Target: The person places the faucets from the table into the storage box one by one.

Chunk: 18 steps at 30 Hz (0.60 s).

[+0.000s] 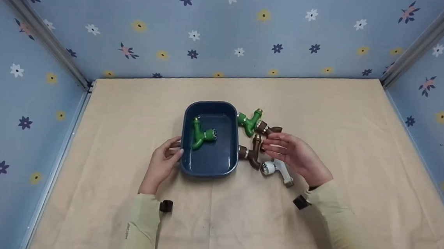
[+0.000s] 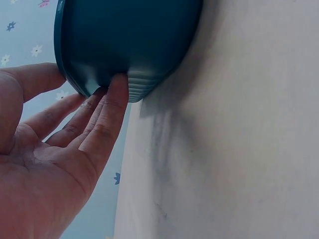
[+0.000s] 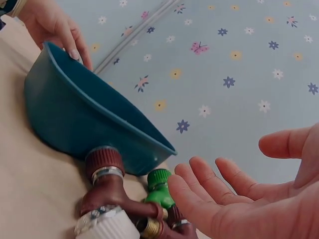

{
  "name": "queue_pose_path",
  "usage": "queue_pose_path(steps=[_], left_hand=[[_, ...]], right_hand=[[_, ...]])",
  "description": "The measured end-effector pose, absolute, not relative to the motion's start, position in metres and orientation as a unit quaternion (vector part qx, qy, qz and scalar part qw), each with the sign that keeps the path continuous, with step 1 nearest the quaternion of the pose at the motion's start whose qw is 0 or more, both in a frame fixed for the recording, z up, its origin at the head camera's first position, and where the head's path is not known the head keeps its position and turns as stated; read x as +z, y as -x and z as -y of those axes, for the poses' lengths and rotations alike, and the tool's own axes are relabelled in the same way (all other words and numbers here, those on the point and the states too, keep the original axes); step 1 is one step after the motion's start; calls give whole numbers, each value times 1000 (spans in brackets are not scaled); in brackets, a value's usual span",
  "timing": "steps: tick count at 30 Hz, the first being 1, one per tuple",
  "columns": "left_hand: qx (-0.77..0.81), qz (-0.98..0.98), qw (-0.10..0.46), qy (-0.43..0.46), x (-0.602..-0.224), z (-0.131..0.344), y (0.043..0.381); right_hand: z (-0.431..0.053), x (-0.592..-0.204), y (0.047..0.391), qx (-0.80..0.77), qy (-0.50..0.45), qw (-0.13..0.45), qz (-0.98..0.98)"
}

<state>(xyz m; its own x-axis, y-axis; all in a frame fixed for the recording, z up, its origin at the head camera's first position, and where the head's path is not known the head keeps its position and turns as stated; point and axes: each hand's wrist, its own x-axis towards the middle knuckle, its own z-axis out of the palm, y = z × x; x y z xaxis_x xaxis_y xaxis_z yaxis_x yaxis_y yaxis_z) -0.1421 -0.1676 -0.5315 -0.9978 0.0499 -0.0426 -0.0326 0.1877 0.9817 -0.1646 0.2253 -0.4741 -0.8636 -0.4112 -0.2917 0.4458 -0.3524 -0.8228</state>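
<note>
A dark blue plastic basin (image 1: pixel 209 166) stands mid-table with one green tap (image 1: pixel 201 135) lying inside it. My left hand (image 1: pixel 163 162) holds its left side, thumb at the rim and fingers against the outer wall (image 2: pixel 134 30). To the right of the basin lie a second green tap (image 1: pixel 250 123), a brown tap (image 1: pixel 256 158) close against the wall, another brown tap (image 1: pixel 270 128) partly behind my fingers, and a white tap (image 1: pixel 279 170). Above these my right hand (image 1: pixel 298 155) hovers with relaxed fingers, palm turned toward the basin and nothing in it.
Beige cloth (image 1: pixel 128 125) covers the table. Blue flowered panels (image 1: pixel 228 31) enclose the back and both sides, joined by grey metal posts (image 1: pixel 427 41). A small black device (image 1: pixel 166 206) sits by the left wrist, another (image 1: pixel 301 202) by the right.
</note>
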Motion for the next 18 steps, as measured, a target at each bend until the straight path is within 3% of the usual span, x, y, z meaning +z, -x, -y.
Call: queue_pose_path(steps=[8,18], left_hand=[[635,-771,55,-6,-499,161,132],[632,-773,50,-8,-497,161,132]], right_hand=[[-245,-485,154,-828,-43,253,-499],[-261,-501,142,-814,-69,248,-521]])
